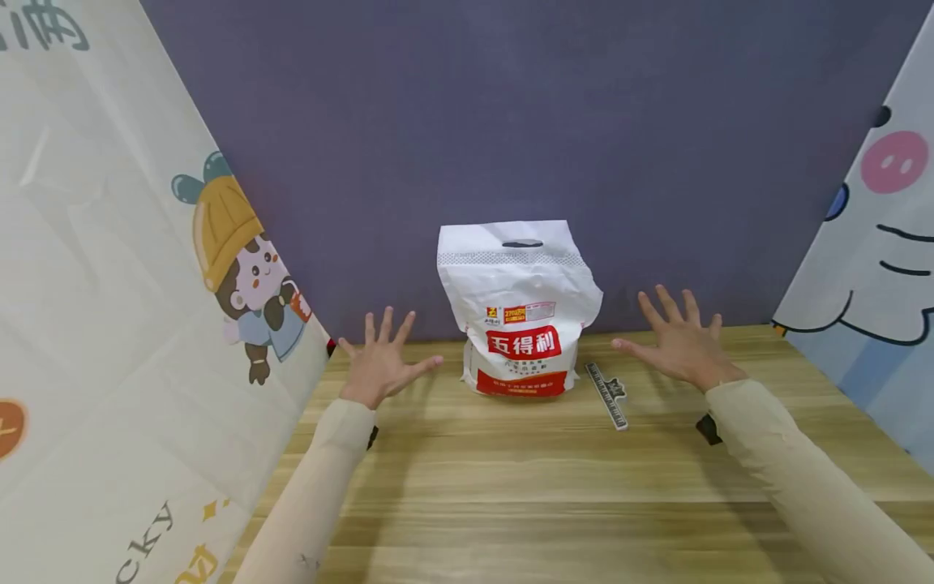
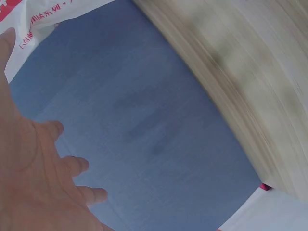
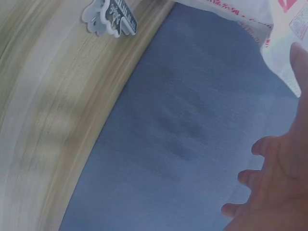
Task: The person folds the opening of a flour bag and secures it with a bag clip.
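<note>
A white flour bag [image 1: 521,284] with red labels and a slotted handle at its top stands upright against the dark wall. To the left of it, my left hand [image 1: 381,367] is held up with the fingers spread, holding nothing. On the other side my right hand [image 1: 679,345] is spread the same way, also holding nothing. Between the bag and the right hand lies a long grey-and-white bag clip [image 1: 607,396] with a scalloped side piece. In the left wrist view the left thumb overlaps a corner of the flour bag [image 2: 67,8].
The wooden table [image 1: 511,503] runs back to a dark blue-grey wall [image 1: 525,113]. White printed sheets with cartoon figures form the left side [image 1: 109,243] and the right side [image 1: 861,268]. A black strap part shows under each wrist.
</note>
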A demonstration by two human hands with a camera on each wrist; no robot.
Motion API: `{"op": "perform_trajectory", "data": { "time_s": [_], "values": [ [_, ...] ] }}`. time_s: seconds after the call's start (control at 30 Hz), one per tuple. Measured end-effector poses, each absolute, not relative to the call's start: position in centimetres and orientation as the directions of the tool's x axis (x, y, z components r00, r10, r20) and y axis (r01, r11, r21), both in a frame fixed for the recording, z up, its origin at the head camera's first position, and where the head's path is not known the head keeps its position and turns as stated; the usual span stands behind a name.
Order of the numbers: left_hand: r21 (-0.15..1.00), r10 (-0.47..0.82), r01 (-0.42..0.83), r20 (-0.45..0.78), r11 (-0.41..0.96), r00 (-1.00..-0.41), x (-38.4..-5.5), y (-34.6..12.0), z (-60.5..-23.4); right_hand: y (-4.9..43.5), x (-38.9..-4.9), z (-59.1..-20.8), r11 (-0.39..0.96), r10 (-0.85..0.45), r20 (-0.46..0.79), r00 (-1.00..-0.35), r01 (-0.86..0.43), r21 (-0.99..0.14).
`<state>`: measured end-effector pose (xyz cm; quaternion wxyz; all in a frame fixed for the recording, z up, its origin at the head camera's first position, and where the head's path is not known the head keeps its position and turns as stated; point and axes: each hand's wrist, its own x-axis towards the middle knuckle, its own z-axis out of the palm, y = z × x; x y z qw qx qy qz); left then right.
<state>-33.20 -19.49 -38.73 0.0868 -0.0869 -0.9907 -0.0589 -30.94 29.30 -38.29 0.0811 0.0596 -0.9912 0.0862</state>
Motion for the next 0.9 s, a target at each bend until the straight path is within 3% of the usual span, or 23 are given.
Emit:
{"op": "perform_trajectory", "data": {
  "time_s": [0.43,0.63,0.77,0.9],
  "values": [
    [0.137,0.175,0.204,0.200,0.969,-0.964,-33.1,-18.4,-38.9,28.7,-30.9,-38.1,0.970,-0.121,0.208,-0.971,-0.159,-0.182],
    [0.154,0.178,0.218,0.237,0.964,-0.955,-32.9,-17.7,-38.3,28.5,-31.0,-37.5,0.948,-0.150,0.204,-0.967,-0.200,-0.248],
    [0.155,0.196,0.252,0.306,0.955,-0.931,-32.8,-17.1,-37.9,28.4,-30.9,-37.1,0.928,-0.145,0.201,-0.969,-0.204,-0.313],
    [0.182,0.217,0.324,0.440,0.928,-0.872,-32.8,-16.3,-37.3,28.3,-30.8,-36.6,0.899,-0.137,0.249,-0.959,-0.226,-0.374]
  ]
}}
